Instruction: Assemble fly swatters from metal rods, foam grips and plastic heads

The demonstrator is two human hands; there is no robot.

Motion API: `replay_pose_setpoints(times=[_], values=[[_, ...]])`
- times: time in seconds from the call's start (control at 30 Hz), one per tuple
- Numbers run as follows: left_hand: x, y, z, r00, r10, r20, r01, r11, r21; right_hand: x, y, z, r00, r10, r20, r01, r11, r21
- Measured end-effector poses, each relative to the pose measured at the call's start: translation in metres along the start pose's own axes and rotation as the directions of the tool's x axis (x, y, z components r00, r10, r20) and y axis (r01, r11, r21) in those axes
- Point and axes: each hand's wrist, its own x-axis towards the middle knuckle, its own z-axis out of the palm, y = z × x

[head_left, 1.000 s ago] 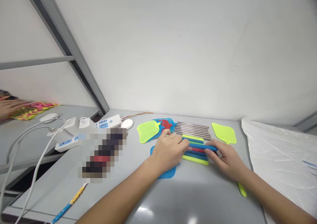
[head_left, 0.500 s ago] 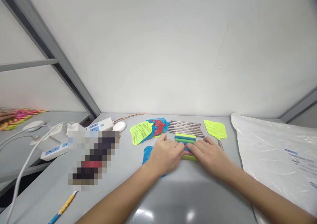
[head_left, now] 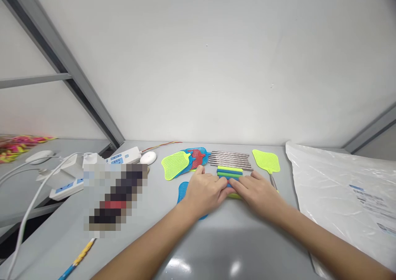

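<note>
My left hand [head_left: 206,191] and my right hand [head_left: 256,192] meet over a row of coloured plastic tubes [head_left: 230,169], which look like fly swatter handles. Both hands have their fingers bent and closed on the nearer tubes from either side, the fingertips almost touching. Yellow, blue and green tubes show between them; the fingers partly cover the nearer ones. Just behind lie several thin metal rods [head_left: 230,159] side by side. Under my left forearm and wrist, a blue fly swatter head [head_left: 182,192] is partly hidden.
A yellow-green fly swatter head [head_left: 176,165] tops a spread of blue and red ones at left. Another yellow-green fly swatter [head_left: 266,161] has a metal rod. A white plastic bag [head_left: 334,189] covers the right side. Power strips [head_left: 123,156], cables and a pixelated object [head_left: 119,197] lie left.
The whole view has shifted slightly. Both hands stay at the row of tubes, with only small finger movement; the left thumb appears more extended.
</note>
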Motion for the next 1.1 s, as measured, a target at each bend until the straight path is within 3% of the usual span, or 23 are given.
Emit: replay_pose_setpoints(times=[0.17,0.33,0.47,0.67,0.87,1.0,1.1], values=[[0.001,-0.009,-0.014,0.999,0.026,0.025,-0.022,0.992,-0.125,-0.003,0.004,-0.003,0.998,0.054,-0.015,-0.053,0.997,0.059],[-0.004,-0.042,-0.045,0.986,-0.150,0.078,0.168,0.921,-0.353,-0.013,0.025,-0.007,0.985,0.168,-0.046,-0.157,0.970,0.183],[-0.008,-0.057,-0.057,0.961,-0.138,0.238,0.196,0.951,-0.240,-0.017,0.030,-0.005,0.978,0.197,-0.073,-0.177,0.960,0.217],[-0.011,-0.042,-0.055,0.911,-0.049,0.411,0.158,0.958,-0.237,-0.015,0.024,0.000,0.983,0.178,-0.039,-0.161,0.949,0.271],[-0.013,-0.040,-0.056,0.850,-0.085,0.520,0.227,0.949,-0.217,-0.017,0.032,-0.001,0.946,0.325,-0.013,-0.309,0.910,0.277],[-0.017,-0.043,-0.054,0.788,-0.139,0.600,0.311,0.930,-0.194,-0.017,0.033,-0.003,0.961,0.273,0.051,-0.276,0.919,0.283],[-0.019,-0.044,-0.049,0.775,-0.116,0.621,0.307,0.928,-0.209,-0.017,0.031,-0.004,0.974,0.214,0.070,-0.225,0.929,0.295]])
